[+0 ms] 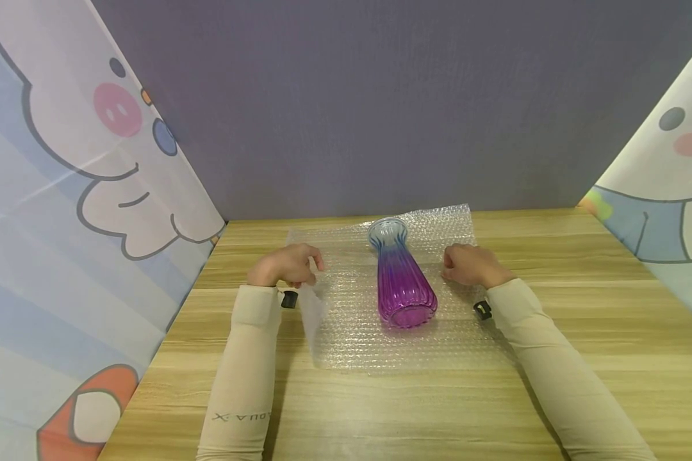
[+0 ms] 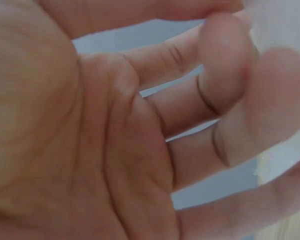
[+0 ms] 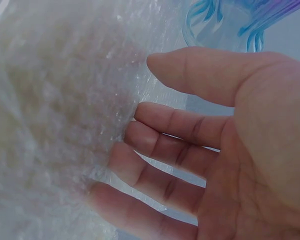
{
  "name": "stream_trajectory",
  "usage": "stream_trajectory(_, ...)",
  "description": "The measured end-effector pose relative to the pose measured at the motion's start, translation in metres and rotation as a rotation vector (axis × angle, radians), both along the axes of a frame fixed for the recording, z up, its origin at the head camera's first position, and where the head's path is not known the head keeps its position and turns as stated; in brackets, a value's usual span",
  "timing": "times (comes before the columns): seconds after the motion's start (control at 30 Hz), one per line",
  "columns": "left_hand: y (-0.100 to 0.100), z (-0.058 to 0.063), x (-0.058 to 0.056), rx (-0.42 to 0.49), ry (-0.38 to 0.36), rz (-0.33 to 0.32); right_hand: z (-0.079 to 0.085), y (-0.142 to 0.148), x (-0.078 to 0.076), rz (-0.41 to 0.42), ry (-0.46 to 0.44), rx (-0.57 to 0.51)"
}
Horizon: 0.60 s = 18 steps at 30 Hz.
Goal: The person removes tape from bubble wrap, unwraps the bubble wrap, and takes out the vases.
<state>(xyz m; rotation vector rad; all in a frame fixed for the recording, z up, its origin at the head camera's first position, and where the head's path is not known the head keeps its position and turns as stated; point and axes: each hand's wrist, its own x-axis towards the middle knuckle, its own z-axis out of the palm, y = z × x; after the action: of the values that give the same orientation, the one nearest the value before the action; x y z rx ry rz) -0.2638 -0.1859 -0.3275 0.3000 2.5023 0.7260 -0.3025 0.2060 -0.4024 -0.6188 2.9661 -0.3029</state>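
A fluted glass vase (image 1: 403, 275), purple at its base and fading to pale blue at the flared rim, lies on its side. Under it spreads a sheet of clear bubble wrap (image 1: 352, 339). My left hand (image 1: 288, 264) holds the wrap's left edge with bent fingers, and a flap stands up just below it. In the left wrist view the wrap (image 2: 285, 25) is at the fingertips. On the other side, my right hand (image 1: 471, 264) is at the wrap's right part. Its fingers (image 3: 160, 145) are loosely bent with the thumb apart, tips against the wrap.
The wood-grain table (image 1: 357, 410) ends at a grey wall (image 1: 352, 115) behind the wrap. Cartoon-printed cloth (image 1: 52, 256) hangs along the left side and another printed panel (image 1: 669, 211) along the right. Black wrist-camera pieces (image 1: 289, 299) sit by both cuffs.
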Motion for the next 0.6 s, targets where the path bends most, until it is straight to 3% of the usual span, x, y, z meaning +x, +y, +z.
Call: stream_trajectory(0.6,-0.039,-0.013,-0.011,0.053,0.049,0.054,-0.001,-0.001,-0.001,-0.002,-0.006,0.004)
